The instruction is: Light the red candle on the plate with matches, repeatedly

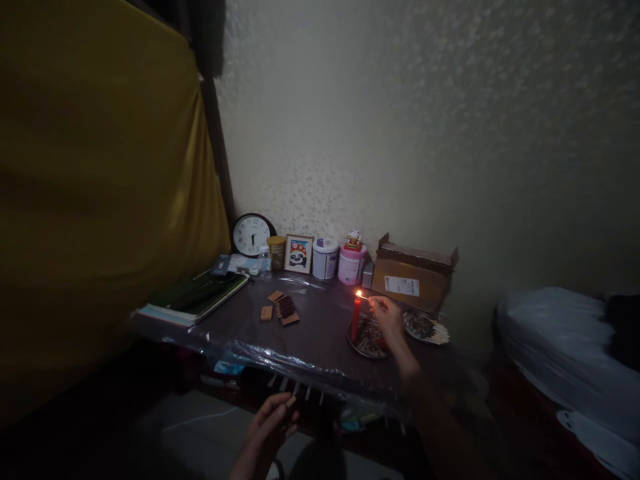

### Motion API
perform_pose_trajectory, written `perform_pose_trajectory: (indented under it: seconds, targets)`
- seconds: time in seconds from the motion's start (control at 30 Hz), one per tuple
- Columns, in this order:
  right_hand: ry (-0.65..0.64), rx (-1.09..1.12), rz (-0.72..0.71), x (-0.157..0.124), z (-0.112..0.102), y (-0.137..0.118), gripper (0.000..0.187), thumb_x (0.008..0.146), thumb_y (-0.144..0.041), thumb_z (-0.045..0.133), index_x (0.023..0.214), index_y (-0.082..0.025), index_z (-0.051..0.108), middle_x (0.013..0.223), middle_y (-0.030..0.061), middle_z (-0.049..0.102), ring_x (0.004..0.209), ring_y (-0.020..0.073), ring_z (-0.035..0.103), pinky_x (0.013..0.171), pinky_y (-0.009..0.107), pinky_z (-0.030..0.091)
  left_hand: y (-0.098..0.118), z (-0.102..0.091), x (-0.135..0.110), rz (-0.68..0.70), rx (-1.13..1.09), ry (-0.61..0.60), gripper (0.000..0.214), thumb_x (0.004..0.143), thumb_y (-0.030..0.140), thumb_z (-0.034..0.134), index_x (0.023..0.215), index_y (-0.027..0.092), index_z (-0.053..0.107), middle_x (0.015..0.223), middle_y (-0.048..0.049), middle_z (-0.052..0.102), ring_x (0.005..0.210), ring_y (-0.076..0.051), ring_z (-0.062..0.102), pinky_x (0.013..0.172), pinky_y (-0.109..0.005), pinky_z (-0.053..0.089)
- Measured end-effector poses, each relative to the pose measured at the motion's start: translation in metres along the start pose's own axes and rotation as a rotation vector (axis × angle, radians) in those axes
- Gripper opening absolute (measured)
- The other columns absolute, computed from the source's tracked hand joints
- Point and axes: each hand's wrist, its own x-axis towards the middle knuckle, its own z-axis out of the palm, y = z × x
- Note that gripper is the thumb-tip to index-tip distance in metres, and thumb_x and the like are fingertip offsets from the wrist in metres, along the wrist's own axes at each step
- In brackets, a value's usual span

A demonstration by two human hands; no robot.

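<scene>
A red candle (357, 320) stands upright on a round metal plate (373, 355) strewn with small dark and pale bits. My right hand (387, 320) pinches a thin matchstick (365, 298), whose tip meets the bright flame (359, 294) at the candle's top. Lower down, in front of the table edge, my left hand (270, 417) is closed around a small tan-edged piece (291, 401) that looks like a matchbox; the fingers hide most of it. On the table lie several flat brown pieces (286, 307), some with dark strips.
A second plate (425, 327) with burnt bits and pale sticks lies right of my right hand. Behind stand a cardboard box (413, 270), two canisters (325, 260), a panda picture (299, 255) and a clock (251, 235). Books (195, 300) lie left on the plastic-covered table (320, 320).
</scene>
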Motion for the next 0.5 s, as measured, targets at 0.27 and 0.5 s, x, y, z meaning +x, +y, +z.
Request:
perform_pose_trajectory:
  seconds: [0.27, 0.5]
  targets:
    - [-0.004, 0.012, -0.009, -0.0006, 0.0014, 0.0017, 0.026, 0.067, -0.040, 0.055, 0.074, -0.017, 0.067, 0.069, 0.0047, 0.069, 0.062, 0.0199, 0.063, 0.057, 0.029, 0.049, -0.0027, -0.0015, 0.0026, 0.000, -0.015, 0.000, 0.040, 0.050, 0.043, 0.077, 0.082, 0.020, 0.067, 0.087, -0.0082, 0.071, 0.078, -0.024, 0.064, 0.072, -0.036, 0.047]
    - [-0.014, 0.002, -0.009, -0.0009, 0.0010, 0.0017, 0.026, 0.067, -0.040, 0.055, 0.074, -0.017, 0.066, 0.069, 0.0048, 0.068, 0.063, 0.0205, 0.062, 0.057, 0.030, 0.047, 0.0029, 0.0006, -0.0031, -0.008, -0.002, -0.015, 0.040, 0.052, 0.044, 0.076, 0.083, 0.021, 0.068, 0.092, -0.0082, 0.070, 0.084, -0.026, 0.064, 0.077, -0.038, 0.047]
